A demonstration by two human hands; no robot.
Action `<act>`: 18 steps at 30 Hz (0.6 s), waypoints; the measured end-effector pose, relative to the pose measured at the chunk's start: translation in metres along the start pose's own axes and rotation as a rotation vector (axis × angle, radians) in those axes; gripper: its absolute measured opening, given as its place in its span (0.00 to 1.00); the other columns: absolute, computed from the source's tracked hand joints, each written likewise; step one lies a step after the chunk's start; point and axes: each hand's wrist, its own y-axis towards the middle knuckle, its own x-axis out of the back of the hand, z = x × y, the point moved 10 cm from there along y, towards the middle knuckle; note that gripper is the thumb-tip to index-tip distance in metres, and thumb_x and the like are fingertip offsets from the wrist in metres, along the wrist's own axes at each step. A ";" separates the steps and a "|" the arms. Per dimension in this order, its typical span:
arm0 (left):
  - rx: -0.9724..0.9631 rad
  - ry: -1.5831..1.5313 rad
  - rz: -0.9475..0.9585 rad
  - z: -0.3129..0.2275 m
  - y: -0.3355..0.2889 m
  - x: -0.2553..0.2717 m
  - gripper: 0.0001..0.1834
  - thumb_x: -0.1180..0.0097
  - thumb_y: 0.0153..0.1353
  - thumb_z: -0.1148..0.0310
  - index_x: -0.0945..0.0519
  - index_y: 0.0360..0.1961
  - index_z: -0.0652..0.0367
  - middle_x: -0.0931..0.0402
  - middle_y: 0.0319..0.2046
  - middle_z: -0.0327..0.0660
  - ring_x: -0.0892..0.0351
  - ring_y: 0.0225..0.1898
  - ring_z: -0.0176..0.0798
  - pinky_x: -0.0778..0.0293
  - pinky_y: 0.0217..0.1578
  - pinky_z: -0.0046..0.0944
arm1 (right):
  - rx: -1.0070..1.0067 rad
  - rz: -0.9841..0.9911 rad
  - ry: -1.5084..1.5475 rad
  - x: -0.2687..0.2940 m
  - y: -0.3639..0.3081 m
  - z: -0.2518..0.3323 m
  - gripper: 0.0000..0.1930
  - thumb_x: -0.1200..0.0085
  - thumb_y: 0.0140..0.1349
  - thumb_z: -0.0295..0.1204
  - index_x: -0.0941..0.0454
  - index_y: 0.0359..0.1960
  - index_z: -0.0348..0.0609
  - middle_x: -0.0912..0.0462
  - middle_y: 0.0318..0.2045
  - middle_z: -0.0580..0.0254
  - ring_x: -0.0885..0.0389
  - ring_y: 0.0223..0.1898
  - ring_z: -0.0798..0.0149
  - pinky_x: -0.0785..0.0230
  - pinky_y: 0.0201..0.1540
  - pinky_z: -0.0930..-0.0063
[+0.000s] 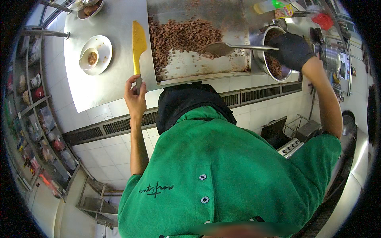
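Observation:
My bare left hand (pixel 136 94) is closed round the grey handle of a yellow-bladed knife (pixel 138 43), which lies along the steel table left of the tray. In a black glove, my right hand (pixel 293 51) is over the rim of a steel pot (pixel 258 51) and grips the end of a long metal spoon (pixel 246 47). The spoon's bowl reaches left over the metal tray (pixel 198 75), beside crumbled brown cooked meat (pixel 186 35). More of the brown crumbles (pixel 274 65) show inside the pot, partly hidden by the glove.
A white plate (pixel 105 57) with a small cup of sauce stands on the table's left. Behind it is a white bowl (pixel 85 16). Packets and a red bag (pixel 322 20) lie at the far right. Shelves (pixel 43 115) line the left side; a floor grate (pixel 119 127) runs below.

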 end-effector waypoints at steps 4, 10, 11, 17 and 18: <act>-0.002 -0.037 -0.054 0.002 -0.004 0.002 0.18 0.39 0.69 0.78 0.23 0.59 0.61 0.23 0.44 0.35 0.25 0.29 0.23 0.32 0.26 0.26 | -0.213 0.401 0.115 -0.044 -0.023 -0.084 0.20 0.45 0.68 0.51 0.12 0.41 0.51 0.12 0.39 0.45 0.12 0.41 0.44 0.20 0.49 0.50; 0.016 -0.016 -0.034 0.004 -0.003 -0.003 0.17 0.39 0.70 0.77 0.23 0.59 0.61 0.22 0.43 0.35 0.24 0.28 0.24 0.30 0.27 0.27 | -0.118 0.474 0.383 -0.144 -0.061 -0.158 0.16 0.49 0.73 0.42 0.12 0.48 0.51 0.10 0.34 0.55 0.12 0.33 0.50 0.21 0.40 0.56; 0.019 -0.011 -0.026 0.003 0.000 -0.005 0.17 0.39 0.70 0.77 0.23 0.59 0.61 0.22 0.43 0.35 0.24 0.28 0.24 0.30 0.27 0.27 | -0.070 0.416 0.438 -0.155 -0.063 -0.163 0.18 0.48 0.73 0.45 0.12 0.48 0.47 0.10 0.34 0.54 0.12 0.31 0.50 0.21 0.39 0.56; -0.026 0.048 0.050 -0.017 0.014 -0.014 0.17 0.40 0.70 0.77 0.22 0.58 0.60 0.22 0.43 0.36 0.24 0.29 0.25 0.29 0.27 0.28 | -0.147 0.379 0.656 -0.210 -0.079 -0.206 0.20 0.45 0.72 0.47 0.12 0.45 0.43 0.10 0.33 0.54 0.13 0.29 0.51 0.21 0.37 0.58; -0.041 0.050 0.057 -0.021 0.015 -0.014 0.17 0.40 0.70 0.77 0.22 0.58 0.60 0.23 0.43 0.36 0.24 0.29 0.25 0.29 0.28 0.28 | -0.187 0.393 0.682 -0.216 -0.082 -0.210 0.20 0.45 0.72 0.47 0.12 0.45 0.43 0.10 0.33 0.54 0.13 0.29 0.51 0.21 0.37 0.58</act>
